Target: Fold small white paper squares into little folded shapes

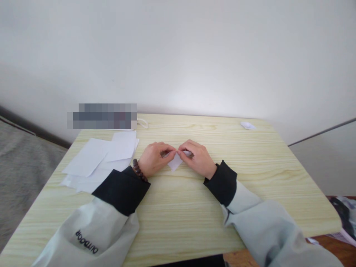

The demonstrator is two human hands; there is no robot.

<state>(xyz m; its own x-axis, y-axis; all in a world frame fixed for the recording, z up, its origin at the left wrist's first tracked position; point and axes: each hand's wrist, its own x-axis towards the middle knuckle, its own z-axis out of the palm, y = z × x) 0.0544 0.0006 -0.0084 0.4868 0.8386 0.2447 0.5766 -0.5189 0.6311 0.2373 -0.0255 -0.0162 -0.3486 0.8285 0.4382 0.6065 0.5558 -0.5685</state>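
Observation:
A small folded piece of white paper (pixel 174 163) is held between my two hands above the middle of the table. My left hand (pixel 155 158) pinches its left side near the top, thumb and forefinger pressed together. On the other side my right hand (pixel 198 157) pinches the paper the same way, and the fingertips of both hands almost meet. One pointed corner hangs down toward me. My fingers hide much of the upper part, so the exact folds cannot be made out.
Several loose white sheets (pixel 86 157) lie overlapping on the left of the wood-grain table (pixel 178 222). A blurred-out object (pixel 104 116) stands behind them, with a white loop (pixel 143 123) beside it. At the back right lies a small folded paper boat (pixel 247 125). A white wall rises behind.

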